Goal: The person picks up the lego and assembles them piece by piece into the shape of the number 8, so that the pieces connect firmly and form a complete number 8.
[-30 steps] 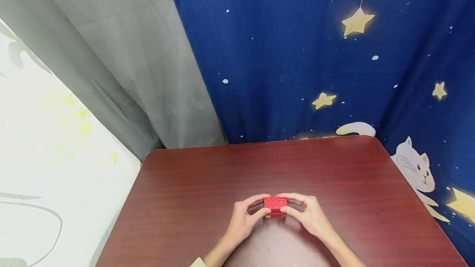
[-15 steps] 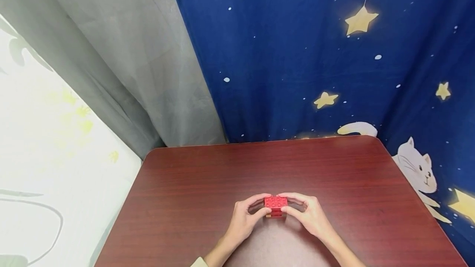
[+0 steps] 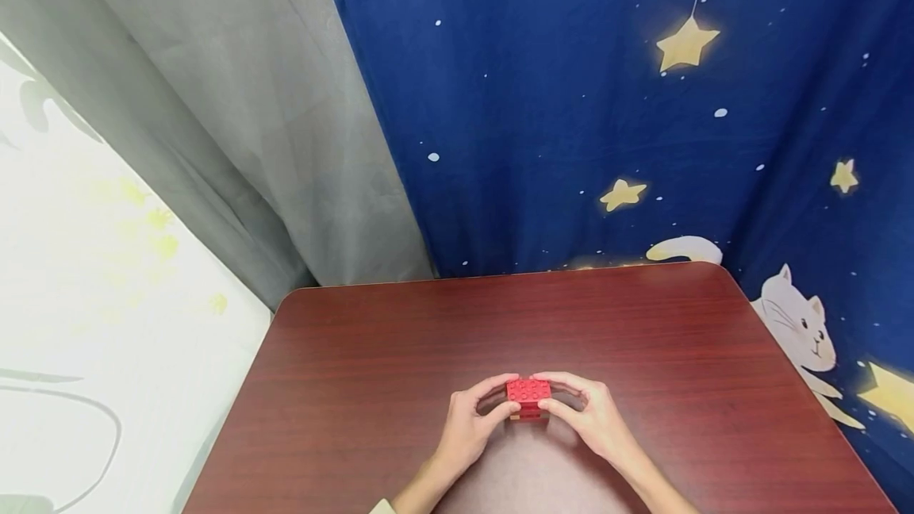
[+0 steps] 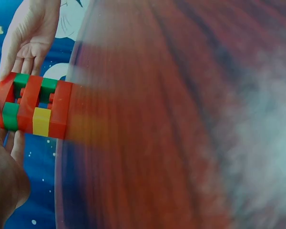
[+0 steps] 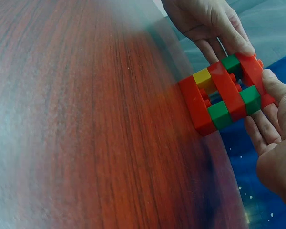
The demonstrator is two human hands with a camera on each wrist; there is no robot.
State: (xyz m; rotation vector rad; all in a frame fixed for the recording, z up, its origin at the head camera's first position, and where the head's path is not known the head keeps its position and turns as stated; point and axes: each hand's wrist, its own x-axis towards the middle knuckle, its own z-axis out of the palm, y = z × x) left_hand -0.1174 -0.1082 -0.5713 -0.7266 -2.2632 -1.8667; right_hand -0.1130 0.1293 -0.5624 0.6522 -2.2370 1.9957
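A small tower of toy building bricks (image 3: 529,396) stands upright on the table near its front middle. Three long red bricks make its bottom, middle and top layers, the top one studded. Between them sit short blocks: a yellow block (image 4: 41,121) and a green block (image 5: 219,115) below, two green ones above, with gaps in the middle. My left hand (image 3: 460,428) pinches the left end of the top brick, thumb on the near side, fingers on the far side. At the other end my right hand (image 3: 597,423) pinches it the same way.
The dark red wooden table (image 3: 371,355) reaches to rounded far corners. Behind it hang a grey curtain (image 3: 236,101) and a blue curtain (image 3: 528,101) printed with stars and a cat. Pale patterned cloth (image 3: 107,300) lies off to the left.
Both hands keep the same grip on the brick tower, which stays in place. Only the head view shifts slightly.
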